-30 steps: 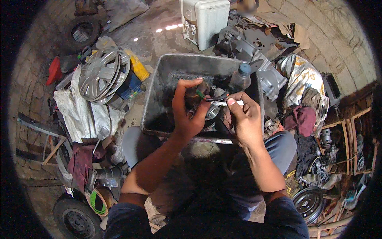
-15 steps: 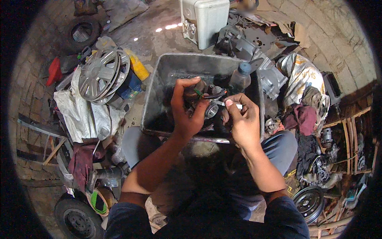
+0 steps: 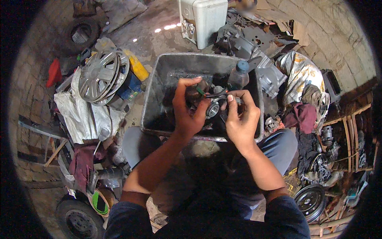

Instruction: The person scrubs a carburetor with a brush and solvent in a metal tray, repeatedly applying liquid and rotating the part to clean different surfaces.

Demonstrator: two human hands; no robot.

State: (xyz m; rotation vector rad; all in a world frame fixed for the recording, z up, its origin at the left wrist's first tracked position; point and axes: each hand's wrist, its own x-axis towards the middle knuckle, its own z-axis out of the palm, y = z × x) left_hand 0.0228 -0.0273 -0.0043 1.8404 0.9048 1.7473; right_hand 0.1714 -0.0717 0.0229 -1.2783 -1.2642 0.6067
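Note:
My left hand [image 3: 189, 113] is curved around a dark, rounded metal part [image 3: 203, 86], its index finger bent over the far side and its thumb up near the cable. A short black cable [image 3: 215, 95] with a green piece at one end and an orange-red tip at the other runs between my hands. My right hand [image 3: 243, 115] is closed in a pinch at the orange-red tip. Below the cable shows a silver, ring-shaped metal opening [image 3: 212, 110]. Both hands are over a grey plastic tub [image 3: 159, 75]. The left hand's lower fingers are hidden.
A clear bottle with a blue cap [image 3: 241, 73] stands in the tub's far right corner. Silver wheel covers [image 3: 99, 77] lie on the left beside a yellow container [image 3: 136, 65]. A pale metal box [image 3: 203, 22] stands beyond the tub, with a metal casing [image 3: 272, 75] to the right.
My right hand has shifted slightly, its thumb and index now at the cable's tip. The white strip seen by its fingers before no longer shows. The left hand has barely moved.

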